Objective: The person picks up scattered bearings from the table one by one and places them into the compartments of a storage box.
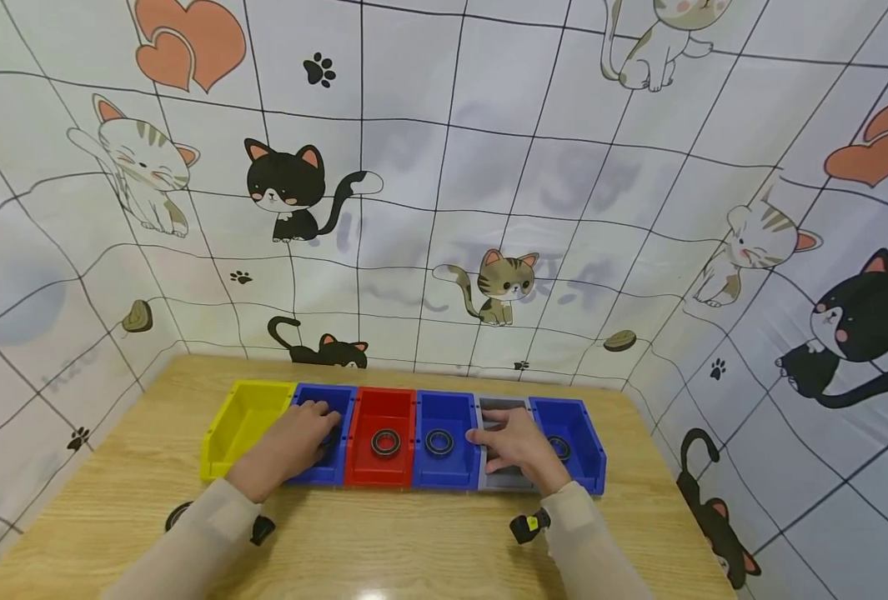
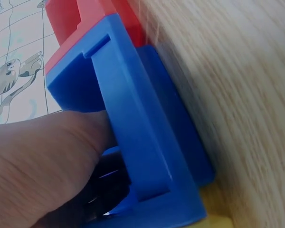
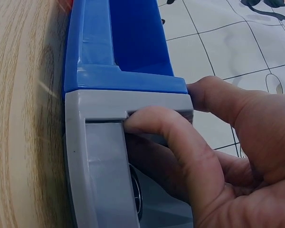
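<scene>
My left hand [image 1: 304, 433] reaches down into the blue bin [image 1: 338, 475] second from the left, its fingertips hidden. In the left wrist view the thumb [image 2: 88, 128] lies inside the front wall, beside dark bearing-like curved edges [image 2: 109, 178]; I cannot tell whether the fingers grip them. My right hand [image 1: 517, 442] is over the grey bin [image 1: 505, 479], fingers loosely bent. One fingertip rests on the divider towards the neighbouring blue bin, and another finger [image 3: 166, 126] bends over the grey rim. A bearing [image 3: 137, 192] shows inside the grey bin, apart from the fingers.
Bearings lie in the red bin [image 1: 386, 443], the middle blue bin [image 1: 439, 443] and the right-end blue bin [image 1: 559, 448]. The yellow bin [image 1: 252, 417] stands at the left end. The joined row sits on a wooden table [image 1: 383, 542] before a cat-print curtain [image 1: 413, 208].
</scene>
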### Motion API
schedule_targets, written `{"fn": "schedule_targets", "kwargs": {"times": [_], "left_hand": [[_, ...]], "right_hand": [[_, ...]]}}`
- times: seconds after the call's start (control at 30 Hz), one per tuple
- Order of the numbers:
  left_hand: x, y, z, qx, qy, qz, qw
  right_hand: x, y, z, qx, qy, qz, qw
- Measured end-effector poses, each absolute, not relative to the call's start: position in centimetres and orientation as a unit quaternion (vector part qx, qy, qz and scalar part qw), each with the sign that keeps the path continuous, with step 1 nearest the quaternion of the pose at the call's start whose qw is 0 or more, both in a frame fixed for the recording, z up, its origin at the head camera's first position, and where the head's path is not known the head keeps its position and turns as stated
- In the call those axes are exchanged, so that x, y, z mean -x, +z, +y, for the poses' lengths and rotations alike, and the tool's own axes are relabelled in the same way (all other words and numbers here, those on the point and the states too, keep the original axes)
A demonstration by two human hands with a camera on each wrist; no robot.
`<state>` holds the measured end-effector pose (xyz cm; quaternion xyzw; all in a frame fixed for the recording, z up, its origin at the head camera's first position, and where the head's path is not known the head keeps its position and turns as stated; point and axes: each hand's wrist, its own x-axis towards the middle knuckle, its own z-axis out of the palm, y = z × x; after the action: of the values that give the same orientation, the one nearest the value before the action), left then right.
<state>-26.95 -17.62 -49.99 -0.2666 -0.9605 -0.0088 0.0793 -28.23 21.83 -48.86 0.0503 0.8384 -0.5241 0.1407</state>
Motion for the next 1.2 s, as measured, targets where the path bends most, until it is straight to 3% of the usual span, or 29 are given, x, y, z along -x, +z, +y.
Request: {"fn": "schedule_targets", "kwargs": {"times": [0.43,1.2], "left_hand": [[24.9,-49.3,-18.7,0.262,-0.086,-0.957,0.086],[18.8,-49.0,-23.3,0.244,-0.119,-0.941,0.202]], "right_hand": [[28.4,-49.0,21.9,-0.042,-0.528,0.836,0.142],[28.1,-48.7,22.0,-0.044,-0.524,0.838,0.144]]}}
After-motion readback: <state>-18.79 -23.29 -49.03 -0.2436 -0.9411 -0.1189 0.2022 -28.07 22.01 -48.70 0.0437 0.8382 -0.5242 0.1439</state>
